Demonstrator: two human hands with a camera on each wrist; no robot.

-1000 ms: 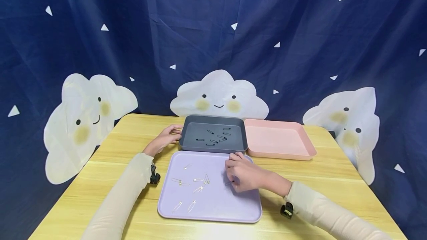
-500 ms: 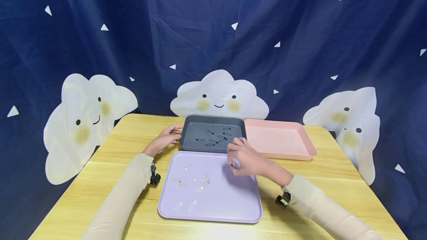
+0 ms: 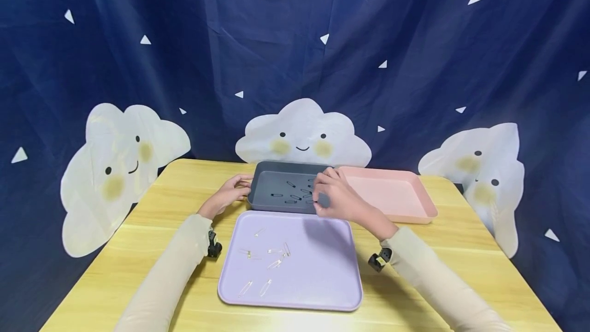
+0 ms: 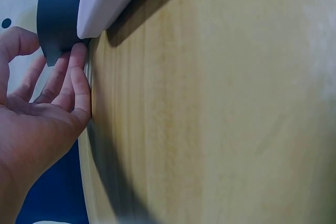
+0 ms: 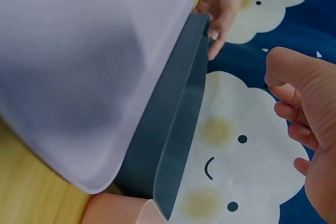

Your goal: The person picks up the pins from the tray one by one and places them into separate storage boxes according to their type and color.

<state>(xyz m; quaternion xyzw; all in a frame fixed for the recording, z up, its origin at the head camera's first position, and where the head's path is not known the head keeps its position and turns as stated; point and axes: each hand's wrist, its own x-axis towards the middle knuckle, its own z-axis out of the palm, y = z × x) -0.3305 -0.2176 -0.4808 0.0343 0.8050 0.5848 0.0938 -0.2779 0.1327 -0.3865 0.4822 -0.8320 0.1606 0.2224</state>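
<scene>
Over the gray tray (image 3: 276, 206) already holding black pins (image 3: 276, 195), the right hand (image 3: 338, 197) pinches another pin (image 3: 310, 202), the left hand (image 3: 227, 195) loosely touching the tray's side, while gold pins (image 3: 275, 264), apparently unsorted, lie on the lavender tray (image 3: 318, 281).

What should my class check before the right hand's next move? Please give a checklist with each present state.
1. Dark grey tray steadied: ok, the left hand touches its left end.
2. Black pin pinched: ok, it shows at the fingertips of the right hand.
3. Clear view into the dark grey tray: not ok, the right hand covers its near right corner.
4. Lilac tray free of dark pins: ok, only gold pins show there.
5. Loose black pins all fastened: cannot tell, they are too small.
6. Pink tray alongside: ok, right of the dark grey tray.
</scene>
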